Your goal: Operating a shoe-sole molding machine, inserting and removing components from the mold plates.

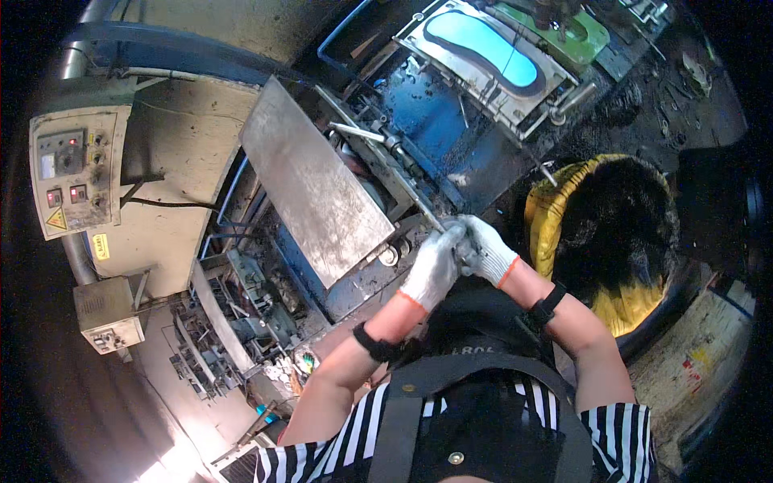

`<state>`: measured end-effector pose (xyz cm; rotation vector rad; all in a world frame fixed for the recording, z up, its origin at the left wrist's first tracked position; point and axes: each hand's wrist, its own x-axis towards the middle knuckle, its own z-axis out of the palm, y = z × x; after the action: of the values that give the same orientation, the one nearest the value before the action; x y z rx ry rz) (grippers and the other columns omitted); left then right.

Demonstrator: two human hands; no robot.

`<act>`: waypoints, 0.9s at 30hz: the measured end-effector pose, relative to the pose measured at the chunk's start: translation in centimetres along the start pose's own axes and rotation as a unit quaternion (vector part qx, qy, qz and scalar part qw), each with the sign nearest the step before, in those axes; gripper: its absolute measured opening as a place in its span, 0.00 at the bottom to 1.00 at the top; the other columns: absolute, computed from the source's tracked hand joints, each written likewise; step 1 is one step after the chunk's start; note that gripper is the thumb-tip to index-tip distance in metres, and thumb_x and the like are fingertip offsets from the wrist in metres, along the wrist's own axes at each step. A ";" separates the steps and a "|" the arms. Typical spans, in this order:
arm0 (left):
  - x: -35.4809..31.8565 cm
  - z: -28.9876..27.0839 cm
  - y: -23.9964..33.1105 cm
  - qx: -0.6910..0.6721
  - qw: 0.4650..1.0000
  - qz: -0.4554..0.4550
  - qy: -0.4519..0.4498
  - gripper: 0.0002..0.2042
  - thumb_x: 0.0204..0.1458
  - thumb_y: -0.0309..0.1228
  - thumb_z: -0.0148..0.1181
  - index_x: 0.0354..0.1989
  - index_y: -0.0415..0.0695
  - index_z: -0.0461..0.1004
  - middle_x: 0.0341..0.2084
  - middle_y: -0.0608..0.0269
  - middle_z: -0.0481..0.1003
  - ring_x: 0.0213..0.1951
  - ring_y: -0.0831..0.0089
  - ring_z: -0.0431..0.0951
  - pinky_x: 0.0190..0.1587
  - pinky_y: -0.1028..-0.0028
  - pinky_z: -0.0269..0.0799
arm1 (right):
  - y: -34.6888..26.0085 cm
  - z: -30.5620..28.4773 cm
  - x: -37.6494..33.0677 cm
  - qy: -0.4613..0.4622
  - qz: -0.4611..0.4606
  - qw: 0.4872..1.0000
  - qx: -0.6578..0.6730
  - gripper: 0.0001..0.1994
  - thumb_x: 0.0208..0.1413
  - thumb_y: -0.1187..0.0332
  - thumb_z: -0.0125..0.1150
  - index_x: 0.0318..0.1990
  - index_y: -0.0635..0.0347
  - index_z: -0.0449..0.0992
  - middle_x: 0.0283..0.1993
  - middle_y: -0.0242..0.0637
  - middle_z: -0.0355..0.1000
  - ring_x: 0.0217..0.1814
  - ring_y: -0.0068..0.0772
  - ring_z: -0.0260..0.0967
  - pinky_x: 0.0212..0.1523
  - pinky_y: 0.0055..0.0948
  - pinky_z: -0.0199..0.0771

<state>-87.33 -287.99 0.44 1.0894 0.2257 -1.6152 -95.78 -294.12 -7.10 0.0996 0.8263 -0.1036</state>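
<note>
In the middle of the head view my two hands meet, both in white knit gloves with orange cuffs. My left hand (434, 264) is closed, its fingertips against those of my right hand (486, 251). The right hand's fingers are curled in too. Whatever they pinch, if anything, is hidden by the gloves. Just beyond them ends the metal edge of a machine frame (415, 201); I cannot tell whether the hands touch it. To their left lies a tilted, worn flat metal plate (314, 185).
Ahead, a metal mould (415, 47) carries a bright blue sole shape (483, 50), beside a green mould (588, 36). At right stands a bin with a yellow liner (543, 221) and black contents. A control panel (76, 169) and grey box (110, 312) are at left.
</note>
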 end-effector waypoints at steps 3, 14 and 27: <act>1.6 -1.4 -1.0 -0.006 0.995 -0.032 0.097 0.05 0.57 0.31 0.46 0.32 0.45 0.65 0.16 0.71 0.60 0.20 0.77 0.61 0.24 0.78 0.61 | -2.2 -3.6 6.1 -0.007 -0.022 0.999 0.024 0.15 0.56 0.61 0.47 0.46 0.60 0.65 0.44 0.41 0.68 0.43 0.41 0.67 0.41 0.38 0.71; -0.1 -6.6 -1.7 0.093 0.991 0.047 0.088 0.14 0.58 0.41 0.46 0.42 0.42 0.62 0.17 0.67 0.61 0.20 0.75 0.64 0.25 0.74 0.66 | -2.7 4.8 17.5 -0.009 -0.143 0.972 0.185 0.14 0.55 0.60 0.50 0.36 0.62 0.71 0.36 0.41 0.72 0.37 0.39 0.69 0.42 0.38 0.69; 0.9 -10.3 -2.6 0.196 0.980 0.021 0.014 0.14 0.60 0.36 0.43 0.26 0.40 0.63 0.17 0.64 0.63 0.23 0.72 0.67 0.29 0.71 0.66 | 1.2 10.0 13.5 -0.037 -0.534 0.622 -0.572 0.18 0.38 0.76 0.54 0.41 0.54 0.75 0.47 0.46 0.70 0.49 0.48 0.67 0.51 0.39 0.67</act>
<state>-84.12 -281.05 -6.97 1.4060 -0.1036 -1.6460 -79.22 -294.97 -10.28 -1.6528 0.6298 -0.6798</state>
